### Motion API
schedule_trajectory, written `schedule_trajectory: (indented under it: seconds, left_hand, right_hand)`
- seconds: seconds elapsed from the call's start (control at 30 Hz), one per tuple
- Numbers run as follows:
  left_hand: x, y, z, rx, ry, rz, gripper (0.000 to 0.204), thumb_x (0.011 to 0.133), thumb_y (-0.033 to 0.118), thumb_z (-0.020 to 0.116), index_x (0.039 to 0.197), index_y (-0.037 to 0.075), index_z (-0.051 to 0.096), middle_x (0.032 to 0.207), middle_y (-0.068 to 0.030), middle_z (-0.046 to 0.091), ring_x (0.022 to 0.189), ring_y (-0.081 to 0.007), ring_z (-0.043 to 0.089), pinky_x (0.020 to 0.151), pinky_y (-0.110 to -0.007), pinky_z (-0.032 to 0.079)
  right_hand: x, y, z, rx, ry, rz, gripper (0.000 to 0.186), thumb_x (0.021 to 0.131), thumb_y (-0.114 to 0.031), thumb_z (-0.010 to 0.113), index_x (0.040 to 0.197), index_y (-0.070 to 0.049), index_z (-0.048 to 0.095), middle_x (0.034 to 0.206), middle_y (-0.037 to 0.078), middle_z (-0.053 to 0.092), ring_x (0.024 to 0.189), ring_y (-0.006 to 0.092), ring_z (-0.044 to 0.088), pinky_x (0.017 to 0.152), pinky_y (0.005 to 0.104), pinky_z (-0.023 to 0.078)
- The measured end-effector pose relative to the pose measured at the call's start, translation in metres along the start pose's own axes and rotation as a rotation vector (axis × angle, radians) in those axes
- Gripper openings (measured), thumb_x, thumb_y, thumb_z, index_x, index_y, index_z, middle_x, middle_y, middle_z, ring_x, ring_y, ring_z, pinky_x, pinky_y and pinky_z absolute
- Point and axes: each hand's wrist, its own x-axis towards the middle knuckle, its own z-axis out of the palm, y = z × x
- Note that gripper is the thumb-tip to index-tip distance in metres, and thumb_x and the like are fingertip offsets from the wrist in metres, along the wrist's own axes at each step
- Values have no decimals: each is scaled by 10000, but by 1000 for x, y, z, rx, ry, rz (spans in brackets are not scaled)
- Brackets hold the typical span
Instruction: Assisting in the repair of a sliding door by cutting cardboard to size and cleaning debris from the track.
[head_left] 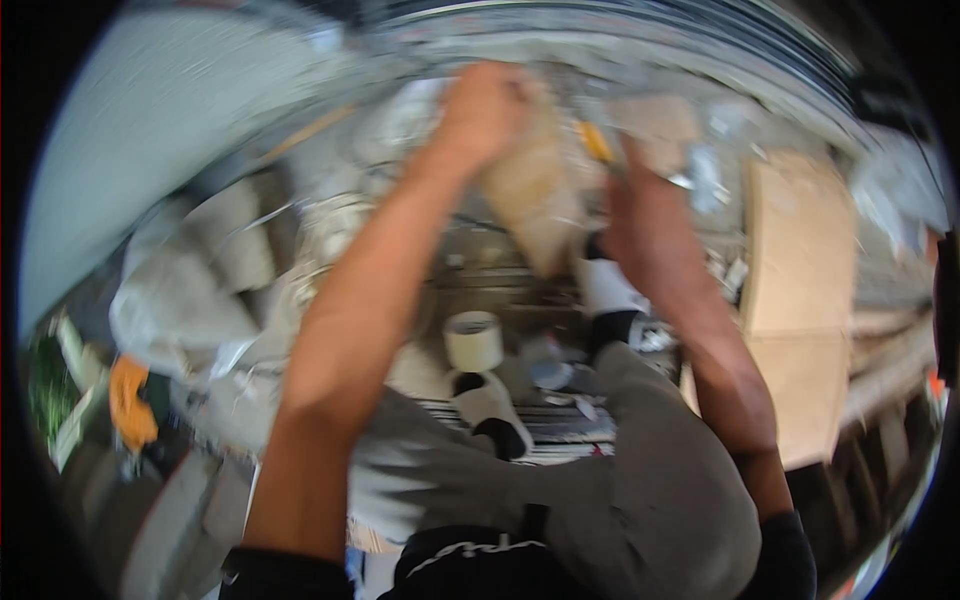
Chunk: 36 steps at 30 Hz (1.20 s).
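The picture is smeared by motion. My left hand [490, 108], far out in the middle, is a fist at the upper end of a long brown piece [538, 195]. That piece looks flat and narrows to a point toward me; its material cannot be made out. To its right is my right hand [635, 215], seemingly closed, its fingers blurred and partly hidden. A small yellow thing [596, 142] shows at the fingers, perhaps a tool's handle. The piece's lower tip hangs near my white-and-black footwear [610, 285].
A cream tape roll [473, 340] stands between my feet. Flat cardboard [800, 300] lies to the right. Crumpled clear plastic [180, 310] and an orange object [132, 405] are at left. A pale wall [170, 130] rises at far left; scraps litter the floor.
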Motion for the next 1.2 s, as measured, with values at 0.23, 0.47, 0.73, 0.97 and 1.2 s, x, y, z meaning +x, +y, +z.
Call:
schedule_trajectory:
  seconds: [0.23, 0.47, 0.73, 0.97, 1.2]
  left_hand:
    - [-53, -13, -103, 32, 173, 4, 203, 920, 177, 580, 1015, 31, 684, 908, -228, 679, 815, -392, 652, 804, -433, 510]
    - [-141, -166, -264, 82, 262, -435, 298, 957, 240, 569, 1092, -4, 674, 982, -167, 718, 899, -257, 667, 849, -374, 499]
    - [-169, -292, -235, 745, 832, -430, 340, 906, 302, 611, 1190, 115, 603, 1127, -169, 533, 1088, -377, 497, 958, -520, 373]
    - [-183, -269, -201, 450, 754, -430, 369, 924, 359, 567, 1188, 111, 638, 1190, -173, 535, 1139, -362, 482, 1013, -506, 333]
    - [-193, -263, -200, 503, 825, -706, 553, 875, 486, 610, 1333, 177, 588, 1169, -240, 531, 1157, -404, 456, 981, -552, 308]
  right_hand:
    - [-26, -5, -18, 168, 60, 84, 405, 979, -47, 467, 1379, 2, 427, 1039, 303, 631, 986, 488, 620, 840, 404, 497]
    - [-52, -16, -23, -21, -101, 67, 415, 991, -80, 436, 1392, 22, 401, 1034, 313, 631, 977, 484, 634, 844, 459, 506]
    - [-37, -129, -8, -41, -414, -124, 454, 938, -33, 519, 1376, -36, 398, 825, 324, 635, 832, 518, 627, 724, 527, 486]
    - [-3, -222, 6, -154, -497, -295, 414, 925, -32, 526, 1321, 6, 412, 784, 339, 610, 771, 514, 619, 681, 530, 466]
    - [33, -231, 40, -97, -475, -283, 394, 948, -52, 522, 1321, 18, 421, 764, 301, 623, 734, 479, 637, 674, 464, 489]
